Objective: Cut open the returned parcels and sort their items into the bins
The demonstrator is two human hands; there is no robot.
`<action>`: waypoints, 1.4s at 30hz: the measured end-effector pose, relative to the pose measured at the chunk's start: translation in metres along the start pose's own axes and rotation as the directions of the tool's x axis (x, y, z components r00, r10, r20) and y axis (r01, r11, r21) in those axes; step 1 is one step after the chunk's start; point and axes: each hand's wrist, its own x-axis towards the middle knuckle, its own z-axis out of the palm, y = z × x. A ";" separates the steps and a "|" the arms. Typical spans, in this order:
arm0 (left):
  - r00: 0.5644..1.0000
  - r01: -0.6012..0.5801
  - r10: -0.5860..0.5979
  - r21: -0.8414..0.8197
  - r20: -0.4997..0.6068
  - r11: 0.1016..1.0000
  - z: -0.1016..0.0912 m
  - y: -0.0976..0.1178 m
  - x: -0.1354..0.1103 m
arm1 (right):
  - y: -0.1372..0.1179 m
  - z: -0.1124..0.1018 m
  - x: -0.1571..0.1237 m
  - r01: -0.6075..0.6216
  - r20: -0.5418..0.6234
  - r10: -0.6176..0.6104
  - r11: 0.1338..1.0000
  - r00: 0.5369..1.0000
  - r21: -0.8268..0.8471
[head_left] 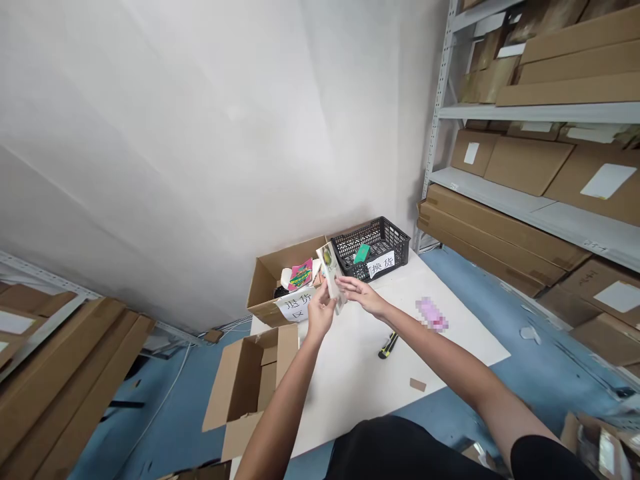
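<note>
An open cardboard box [250, 387] is seen nearest, on the floor against the left edge of the white table [360, 380], its flaps folded outward. A small brown cardboard scrap [417, 385] lies on the tabletop near the front edge, and a black-and-yellow utility knife [388, 345] lies beyond it, below the right forearm. A blurred pink object [431, 314] rests to the right of the knife, well apart from both hands. Above the middle of the table, a slim white product box [331, 277] is held upright and slightly tilted between the two hands. The left hand [320, 313] is closed around the lower part of the product box from the left. The right hand [361, 293] is held open, fingers extended, with the fingertips touching the box's right side. Behind the hands, at the far edge of the table, a brown carton [267, 283] with a handwritten paper label is placed; mixed packages, one pink, are contained in it. Just beside it to the right stands a black plastic basket [385, 240], also labelled, with a green item inside. Metal shelving [525, 200] loaded with flat cardboard boxes is seen along the right wall.
</note>
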 end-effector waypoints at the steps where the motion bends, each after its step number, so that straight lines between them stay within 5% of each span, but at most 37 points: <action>1: 0.999 0.046 -0.046 -0.038 -0.006 0.998 -0.008 0.003 0.000 | 0.002 -0.006 0.003 0.030 -0.079 -0.034 0.998 0.996 -0.060; 3: 0.991 0.132 -0.130 -0.108 0.025 0.985 -0.025 0.009 -0.002 | 0.006 -0.022 0.005 0.028 -0.271 -0.080 0.982 0.959 -0.189; 5: 0.981 0.183 -0.171 -0.157 0.090 0.970 -0.041 0.015 -0.006 | 0.006 -0.036 0.005 -0.037 -0.343 -0.034 0.979 0.939 -0.198; 10: 0.963 0.239 -0.208 -0.185 0.171 0.953 -0.067 0.016 -0.012 | -0.007 -0.047 -0.002 -0.154 0.004 0.154 0.985 0.988 0.074; 16: 0.992 0.123 -0.123 0.001 -0.040 0.992 -0.080 0.009 -0.002 | -0.023 -0.034 -0.006 -0.219 0.091 0.207 0.965 0.974 0.146; 19: 0.988 -0.014 0.048 0.218 -0.150 0.976 -0.067 0.012 -0.003 | -0.021 -0.022 -0.004 -0.163 0.068 0.156 0.981 0.985 0.110; 23: 0.995 -0.080 0.060 0.294 0.076 0.952 -0.023 0.011 -0.015 | -0.004 0.009 0.000 -0.027 0.043 0.025 0.998 0.999 0.057; 27: 0.991 -0.122 0.133 0.251 -0.025 0.960 -0.003 0.004 -0.023 | 0.013 0.033 0.007 0.092 0.094 -0.088 0.995 0.992 -0.036; 31: 0.988 0.039 -0.044 -0.038 -0.151 0.999 -0.027 -0.002 -0.019 | 0.021 0.018 0.020 0.107 -0.031 -0.120 0.955 0.992 -0.278; 34: 0.967 0.173 -0.210 -0.232 -0.146 0.957 -0.051 -0.009 -0.018 | 0.028 -0.011 0.029 -0.054 -0.242 -0.063 0.892 0.968 -0.448; 38: 0.955 0.246 -0.283 -0.302 -0.085 0.921 -0.077 -0.026 -0.023 | 0.044 -0.029 0.034 -0.236 -0.072 0.225 0.949 0.972 -0.207; 42: 0.954 0.281 -0.300 -0.291 -0.021 0.915 -0.112 -0.046 -0.014 | 0.059 -0.014 0.045 -0.319 -0.006 0.319 0.948 0.948 0.009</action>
